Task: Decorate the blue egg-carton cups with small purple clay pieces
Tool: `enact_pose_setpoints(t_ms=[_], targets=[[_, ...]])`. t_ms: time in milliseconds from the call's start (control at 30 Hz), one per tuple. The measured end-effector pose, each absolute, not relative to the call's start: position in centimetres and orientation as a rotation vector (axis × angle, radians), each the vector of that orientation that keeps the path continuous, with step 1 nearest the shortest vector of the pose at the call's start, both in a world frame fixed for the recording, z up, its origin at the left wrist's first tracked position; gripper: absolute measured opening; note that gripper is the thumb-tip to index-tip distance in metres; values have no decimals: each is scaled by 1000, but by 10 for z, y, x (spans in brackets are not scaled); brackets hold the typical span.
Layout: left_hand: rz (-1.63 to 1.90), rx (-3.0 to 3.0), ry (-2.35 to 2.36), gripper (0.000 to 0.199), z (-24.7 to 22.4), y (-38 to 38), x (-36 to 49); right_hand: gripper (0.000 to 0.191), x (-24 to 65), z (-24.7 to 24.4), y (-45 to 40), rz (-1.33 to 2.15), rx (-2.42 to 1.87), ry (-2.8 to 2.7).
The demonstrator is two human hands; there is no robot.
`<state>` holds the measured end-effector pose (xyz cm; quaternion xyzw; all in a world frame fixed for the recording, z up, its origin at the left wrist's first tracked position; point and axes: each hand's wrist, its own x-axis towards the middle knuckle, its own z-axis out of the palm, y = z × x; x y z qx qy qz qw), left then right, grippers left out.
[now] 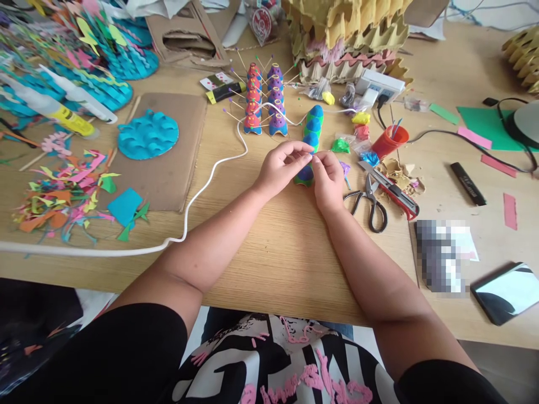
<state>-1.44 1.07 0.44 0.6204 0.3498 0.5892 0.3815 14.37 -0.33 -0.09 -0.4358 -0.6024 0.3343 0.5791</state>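
One pair of scissors (370, 196) lies on the table (269, 269) beside my right hand (330, 182), near a red cutter (398, 193). Right grip: thumb and finger drawn close in a pinch. My left hand (278, 168) meets it, its grip pinched nearly closed too; I cannot tell what either holds. The blue-and-green bumpy strip (313, 120) sits on the table, partly hidden by my hands. Farther off stand red (253, 95) and purple rows (276, 98), then stacked egg trays (347, 36).

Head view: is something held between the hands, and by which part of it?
Cannot be told: left hand and right hand meet over the blue-green strip; anything pinched there is too small to see.
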Motion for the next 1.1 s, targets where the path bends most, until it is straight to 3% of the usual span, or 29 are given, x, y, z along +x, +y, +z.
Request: enact_pose_setpoints(t_ms=[267,867,1100], targets=[[1482,1522,954,50,6,10,-12,56,142,1,-4,793,-1032,-1390],[1501,1509,958,38,10,9,-12,51,142,5,-6,772,-1037,-1391],[1486,1457,979,45,9,7,-11,50,142,6,-7,764,-1042,-1410]])
